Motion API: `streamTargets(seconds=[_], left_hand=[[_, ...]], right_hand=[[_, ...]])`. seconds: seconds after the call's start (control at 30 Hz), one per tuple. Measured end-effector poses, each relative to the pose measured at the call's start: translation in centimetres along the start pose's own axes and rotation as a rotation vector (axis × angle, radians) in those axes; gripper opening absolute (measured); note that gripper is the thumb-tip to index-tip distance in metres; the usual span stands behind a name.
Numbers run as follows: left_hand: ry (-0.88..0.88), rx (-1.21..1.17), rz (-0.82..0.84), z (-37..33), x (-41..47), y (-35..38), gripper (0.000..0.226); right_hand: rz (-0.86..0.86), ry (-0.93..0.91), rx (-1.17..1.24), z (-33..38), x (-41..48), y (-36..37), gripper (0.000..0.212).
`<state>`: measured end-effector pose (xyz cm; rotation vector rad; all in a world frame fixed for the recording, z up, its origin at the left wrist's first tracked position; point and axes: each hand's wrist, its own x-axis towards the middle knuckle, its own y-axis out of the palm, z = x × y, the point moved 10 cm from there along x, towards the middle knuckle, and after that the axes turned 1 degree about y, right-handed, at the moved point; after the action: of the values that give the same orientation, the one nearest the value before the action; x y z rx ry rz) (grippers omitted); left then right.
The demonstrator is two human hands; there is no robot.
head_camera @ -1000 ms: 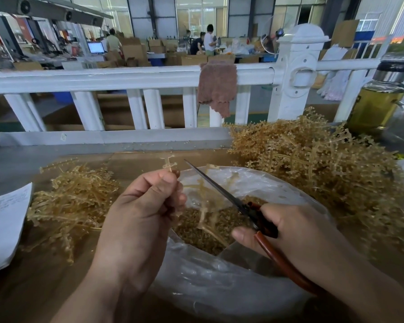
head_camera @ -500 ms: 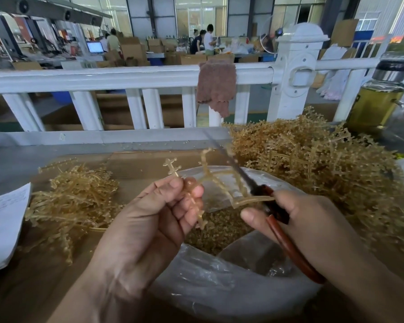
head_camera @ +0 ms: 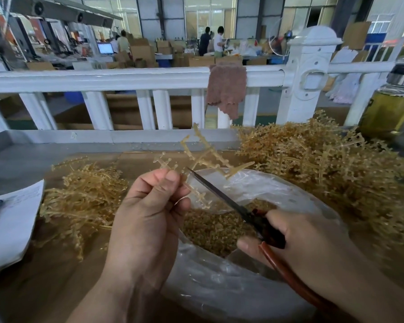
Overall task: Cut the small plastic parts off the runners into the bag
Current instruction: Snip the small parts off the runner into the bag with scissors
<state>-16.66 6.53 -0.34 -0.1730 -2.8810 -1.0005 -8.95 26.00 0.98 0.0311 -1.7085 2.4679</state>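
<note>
Left hand (head_camera: 147, 220) pinches amber branched plastic runner (head_camera: 203, 157) above clear bag (head_camera: 219, 287); right hand (head_camera: 296, 241), closed on red-handled scissors (head_camera: 231, 201), points blades up-left along it.

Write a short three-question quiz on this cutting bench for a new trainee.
1. True or false: the left hand holds the scissors.
2. Where do the cut parts collect? A) in the clear bag B) on the paper C) on the white fence
3. Fill in: the bigger pile of runners lies to the ____ of the bag.

Key: 1 false, the right hand holds them, the left a runner; 2 A; 3 right.
</note>
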Motion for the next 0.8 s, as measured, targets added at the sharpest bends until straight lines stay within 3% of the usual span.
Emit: streamTargets(seconds=[0.8], left_hand=[[0.189, 0.151, -0.031, -1.5, -0.8, 0.3, 0.012]], right_hand=[[0.043, -0.054, 0.001, 0.0, -0.1, 0.2, 0.074]])
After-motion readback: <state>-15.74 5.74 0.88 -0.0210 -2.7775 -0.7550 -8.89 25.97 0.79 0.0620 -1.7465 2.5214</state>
